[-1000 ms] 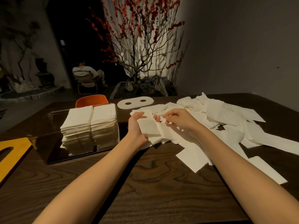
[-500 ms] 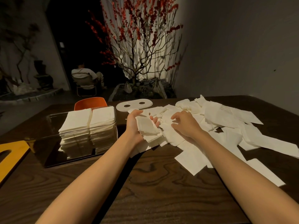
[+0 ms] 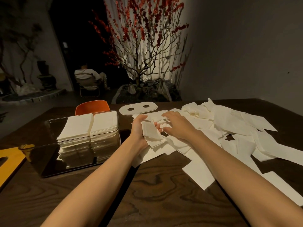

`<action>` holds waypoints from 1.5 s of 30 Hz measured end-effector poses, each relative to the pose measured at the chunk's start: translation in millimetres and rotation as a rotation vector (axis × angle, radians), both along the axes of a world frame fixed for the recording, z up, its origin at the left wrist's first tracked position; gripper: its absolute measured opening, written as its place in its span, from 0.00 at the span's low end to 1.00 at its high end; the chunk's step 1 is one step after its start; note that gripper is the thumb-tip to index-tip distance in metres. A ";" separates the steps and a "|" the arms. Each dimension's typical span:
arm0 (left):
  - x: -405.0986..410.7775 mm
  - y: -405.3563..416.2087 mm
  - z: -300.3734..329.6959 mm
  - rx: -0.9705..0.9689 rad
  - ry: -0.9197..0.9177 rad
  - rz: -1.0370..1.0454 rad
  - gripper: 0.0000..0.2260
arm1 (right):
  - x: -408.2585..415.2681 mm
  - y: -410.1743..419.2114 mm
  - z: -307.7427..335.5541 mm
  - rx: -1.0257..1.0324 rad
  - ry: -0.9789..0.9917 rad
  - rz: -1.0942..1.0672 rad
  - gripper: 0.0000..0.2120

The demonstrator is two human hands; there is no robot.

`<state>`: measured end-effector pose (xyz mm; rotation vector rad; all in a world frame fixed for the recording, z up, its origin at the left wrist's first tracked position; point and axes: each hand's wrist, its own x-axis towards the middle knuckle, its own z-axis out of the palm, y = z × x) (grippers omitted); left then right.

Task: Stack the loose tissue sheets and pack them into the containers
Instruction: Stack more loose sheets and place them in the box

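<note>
the left hand (image 3: pixel 139 128) grips a small stack of tissue sheets (image 3: pixel 150 132), fingers and thumb curled round its edges, held just above the near edge of the loose tissue pile (image 3: pixel 229 128). the right hand (image 3: pixel 178 125) lies flat on that pile with fingers spread and relaxed, holding nothing, seemingly feeling for the next sheet. the pile sprawls over the right half of the wooden table (image 3: pixel 155 194). left of the hands stands a clear container (image 3: pixel 78 145), already packed high with two neat columns of tissues side by side. beyond it lies a white oval lid (image 3: pixel 138 108) with two holes.

the step in hand looks like gathering. to do it well, slide one sheet free at a time rather than dragging a clump, lay it square on the held stack, and keep the left thumb firm so the edges stay aligned. thin tissue creases and tears easily, so a light touch helps. tapping the stack on the table would even it before packing.

no brand, label or writing can be read anywhere.
</note>
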<state>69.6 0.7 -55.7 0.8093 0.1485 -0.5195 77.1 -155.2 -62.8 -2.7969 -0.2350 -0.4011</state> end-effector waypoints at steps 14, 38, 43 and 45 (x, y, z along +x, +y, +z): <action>8.3 6.1 2.3 0.098 0.020 0.133 0.23 | 36.0 11.5 3.6 -0.178 0.169 0.043 0.23; 0.1 10.5 -0.9 -0.010 -0.034 0.099 0.12 | -14.3 -1.7 21.5 0.582 -0.093 -0.014 0.09; -10.3 6.3 3.8 0.019 -0.090 0.075 0.12 | -28.9 -7.2 31.9 0.793 -0.112 0.008 0.10; -12.3 5.3 3.7 0.013 -0.091 0.090 0.12 | -32.9 -10.2 35.1 0.913 -0.084 -0.041 0.08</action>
